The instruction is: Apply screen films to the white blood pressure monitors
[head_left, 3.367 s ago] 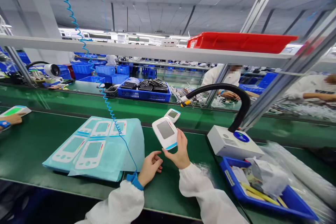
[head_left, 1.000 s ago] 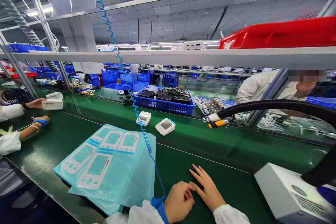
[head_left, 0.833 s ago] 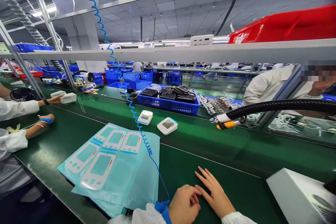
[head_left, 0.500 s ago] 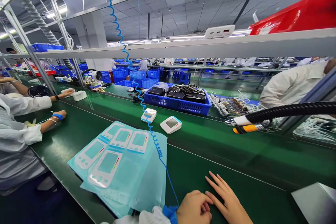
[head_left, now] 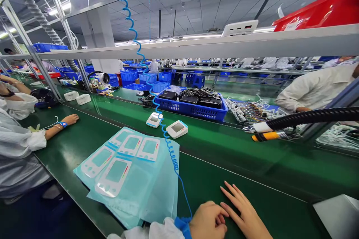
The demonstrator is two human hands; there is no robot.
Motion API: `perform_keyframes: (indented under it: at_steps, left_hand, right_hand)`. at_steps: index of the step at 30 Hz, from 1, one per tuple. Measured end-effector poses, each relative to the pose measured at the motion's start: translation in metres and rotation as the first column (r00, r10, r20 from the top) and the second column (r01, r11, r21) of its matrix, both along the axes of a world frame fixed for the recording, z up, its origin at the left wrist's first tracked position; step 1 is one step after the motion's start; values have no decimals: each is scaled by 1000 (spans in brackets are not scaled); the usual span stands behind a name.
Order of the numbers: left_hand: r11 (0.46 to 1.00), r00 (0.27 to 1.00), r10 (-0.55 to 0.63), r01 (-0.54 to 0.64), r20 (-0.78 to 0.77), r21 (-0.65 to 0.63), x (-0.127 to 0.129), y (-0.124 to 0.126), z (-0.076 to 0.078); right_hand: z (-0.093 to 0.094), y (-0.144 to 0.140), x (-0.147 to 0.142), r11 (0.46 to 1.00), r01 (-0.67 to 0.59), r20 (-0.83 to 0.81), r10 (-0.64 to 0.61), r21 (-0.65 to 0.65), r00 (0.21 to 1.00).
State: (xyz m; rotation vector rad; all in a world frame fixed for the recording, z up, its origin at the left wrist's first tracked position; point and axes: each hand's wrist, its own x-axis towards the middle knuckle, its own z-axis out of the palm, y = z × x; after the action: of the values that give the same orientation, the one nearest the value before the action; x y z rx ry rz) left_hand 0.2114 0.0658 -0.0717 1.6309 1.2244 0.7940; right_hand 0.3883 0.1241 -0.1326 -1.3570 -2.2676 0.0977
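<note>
Head view: the left hand [head_left: 209, 221] is loosely curled, holding nothing; the right hand [head_left: 246, 214] lies flat and open on the green bench [head_left: 252, 168], touching it. Just left lies a light-blue sheet [head_left: 157, 190] bearing five faceplates [head_left: 113, 173]. A coiled blue cord [head_left: 168, 149] crosses it. Two white devices [head_left: 176, 129] sit well beyond.

Green bench [head_left: 246, 164], teal sheet [head_left: 146, 190], two white devices [head_left: 176, 129], blue basket [head_left: 193, 109]
</note>
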Motion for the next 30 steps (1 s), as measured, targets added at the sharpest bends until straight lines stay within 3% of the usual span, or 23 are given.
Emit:
perform_keyframes:
  at_steps: [11,19,25,30]
  left_hand:
    - [1000,999,8,-8,31,-3,1,0,-2]
    - [1000,1000,-5,5,0,-14,1,0,2]
    - [1000,999,-12,11,-41,-22,1,-1,6]
    - [1000,998,-21,20,-61,-19,1,-2,7]
  right_hand:
    - [-3,1,1,1000,1,-13,-1,9,1000]
    - [-5,1,2,999,-5,-16,5,32,1000]
    - [-3,5,12,997,-82,74,82,-2,994]
    - [-4,4,10,998,-57,55,58,-11,997]
